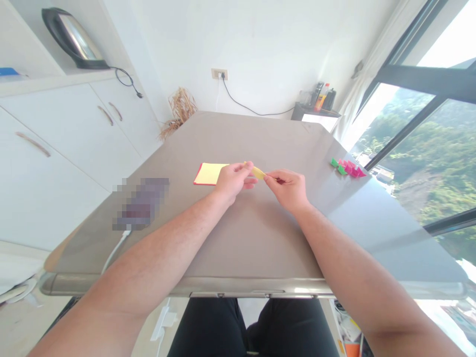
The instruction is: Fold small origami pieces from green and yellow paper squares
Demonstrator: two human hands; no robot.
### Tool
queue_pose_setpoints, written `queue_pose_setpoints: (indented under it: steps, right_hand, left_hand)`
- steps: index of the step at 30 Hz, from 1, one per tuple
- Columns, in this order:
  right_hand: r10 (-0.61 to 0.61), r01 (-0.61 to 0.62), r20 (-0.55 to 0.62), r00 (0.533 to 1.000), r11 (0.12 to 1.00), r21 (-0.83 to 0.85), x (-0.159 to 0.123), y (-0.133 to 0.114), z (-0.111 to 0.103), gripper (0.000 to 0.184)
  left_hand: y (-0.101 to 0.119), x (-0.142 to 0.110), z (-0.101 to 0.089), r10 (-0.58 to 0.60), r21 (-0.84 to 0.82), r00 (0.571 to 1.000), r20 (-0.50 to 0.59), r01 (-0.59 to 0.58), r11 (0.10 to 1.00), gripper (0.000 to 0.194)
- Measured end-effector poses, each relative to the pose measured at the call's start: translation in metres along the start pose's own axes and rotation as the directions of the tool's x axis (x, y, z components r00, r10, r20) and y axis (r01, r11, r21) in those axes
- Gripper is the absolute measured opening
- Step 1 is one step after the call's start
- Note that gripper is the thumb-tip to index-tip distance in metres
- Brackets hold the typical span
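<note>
A small folded piece of yellow paper is held above the middle of the table, between my two hands. My left hand pinches its left end with thumb and forefinger, the other fingers loosely bent. At its right end, the fingertips of my right hand are closed on it. Just left of and partly behind my left hand lies a stack of yellow paper with a red edge. Small folded pink paper shapes and green ones sit together at the table's right side.
The grey table has a phone-like blurred item at its left, with a white cable attached. A kettle stands on the left cabinet. Bottles stand on a small cabinet behind. Windows line the right.
</note>
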State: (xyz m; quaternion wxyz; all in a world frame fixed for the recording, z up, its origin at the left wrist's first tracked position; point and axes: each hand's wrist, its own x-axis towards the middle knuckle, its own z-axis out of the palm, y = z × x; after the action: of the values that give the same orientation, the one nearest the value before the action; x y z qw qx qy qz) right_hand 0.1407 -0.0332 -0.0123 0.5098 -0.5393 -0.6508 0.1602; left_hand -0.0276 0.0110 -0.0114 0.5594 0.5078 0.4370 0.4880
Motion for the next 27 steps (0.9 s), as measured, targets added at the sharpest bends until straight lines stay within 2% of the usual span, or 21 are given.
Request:
queue_pose_setpoints:
  steps: [3, 6, 12, 18, 27]
  right_hand:
    - [-0.078, 0.078, 0.021, 0.997, 0.997, -0.017, -0.002, 0.0, 0.006, 0.02]
    - [-0.039, 0.038, 0.053, 0.998, 0.999, 0.016, -0.003, -0.002, 0.006, 0.014]
    - [0.143, -0.157, 0.154, 0.978, 0.984, 0.083, 0.0, -0.006, 0.0, 0.02]
    - [0.227, -0.26, 0.199, 0.953, 0.952, 0.159, 0.005, -0.002, -0.003, 0.021]
    - [0.237, -0.287, 0.238, 0.942, 0.937, 0.2, 0.006, -0.002, -0.004, 0.023]
  left_hand:
    - [-0.002, -0.001, 0.004, -0.051, -0.139, 0.994, 0.095, 0.064, 0.988, 0.04]
    - [-0.004, -0.001, 0.006, -0.023, -0.191, 0.992, 0.121, 0.046, 0.981, 0.031]
    - [-0.003, -0.003, 0.006, 0.072, -0.109, 0.99, 0.12, -0.059, 0.992, 0.023]
    - [-0.002, -0.005, 0.005, 0.063, -0.022, 0.989, 0.132, -0.06, 0.998, 0.041]
    - [0.0, -0.009, 0.005, 0.105, 0.05, 0.982, 0.157, -0.114, 0.992, 0.037]
